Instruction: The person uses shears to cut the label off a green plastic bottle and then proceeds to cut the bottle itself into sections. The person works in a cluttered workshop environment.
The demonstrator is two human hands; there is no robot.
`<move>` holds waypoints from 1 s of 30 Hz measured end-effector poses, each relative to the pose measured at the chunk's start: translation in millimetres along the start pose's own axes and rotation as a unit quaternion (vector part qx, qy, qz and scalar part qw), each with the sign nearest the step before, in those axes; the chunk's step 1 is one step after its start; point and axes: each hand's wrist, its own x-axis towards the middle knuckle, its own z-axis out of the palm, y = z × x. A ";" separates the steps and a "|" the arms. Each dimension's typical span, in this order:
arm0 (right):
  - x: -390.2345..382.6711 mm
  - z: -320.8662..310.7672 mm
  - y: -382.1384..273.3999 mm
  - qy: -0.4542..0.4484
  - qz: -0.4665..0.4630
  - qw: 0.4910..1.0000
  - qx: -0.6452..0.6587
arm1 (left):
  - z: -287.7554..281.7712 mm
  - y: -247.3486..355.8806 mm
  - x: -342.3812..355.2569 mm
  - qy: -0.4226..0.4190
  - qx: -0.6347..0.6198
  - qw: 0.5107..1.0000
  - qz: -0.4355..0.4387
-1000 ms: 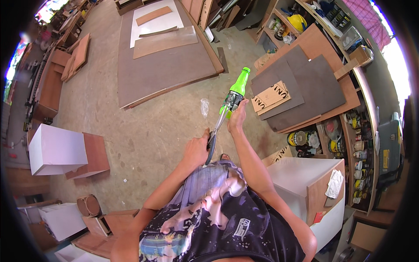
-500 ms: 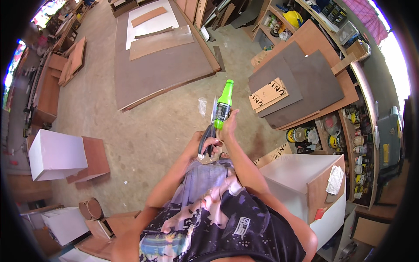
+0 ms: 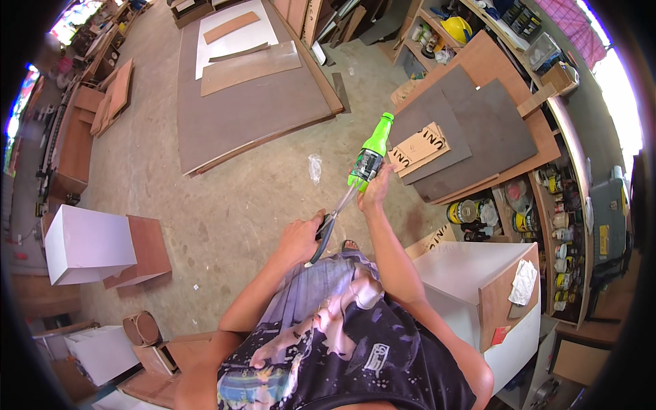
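Note:
A bright green bottle [image 3: 377,139] with a dark label is tilted in my right hand [image 3: 374,191], its neck pointing up and away from me. My left hand [image 3: 301,238] grips the dark handles of a long pair of metal scissors [image 3: 321,239]. The blades reach up to the lower end of the bottle; whether they cut into it, I cannot tell. Both hands are held out over my lap area, above the concrete floor [image 3: 246,205].
Large boards [image 3: 246,130] lie ahead. Stacked panels [image 3: 499,137] rest on the right, beside shelves of cans [image 3: 523,220]. A white cabinet [image 3: 461,270] stands near my right arm, white boxes [image 3: 87,242] at left. A crumpled plastic bag [image 3: 314,168] lies on the floor.
Half a second ago my hands were closer together; since then the bottle has moved forward and right, and my left hand with the scissors is lower, the blades now slanting toward the bottle's base.

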 end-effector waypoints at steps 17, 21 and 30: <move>-2.5 17.7 8.7 0.021 -0.002 0.999 -0.036 | 10.6 -0.8 -0.9 0.063 0.016 0.997 -0.032; -8.9 22.9 7.8 0.005 0.001 0.998 -0.057 | 9.5 -4.0 0.1 0.065 0.026 0.997 -0.035; -8.7 13.0 25.0 -0.003 -0.003 0.995 -0.095 | 31.0 -16.5 11.5 0.107 -0.352 0.930 -0.011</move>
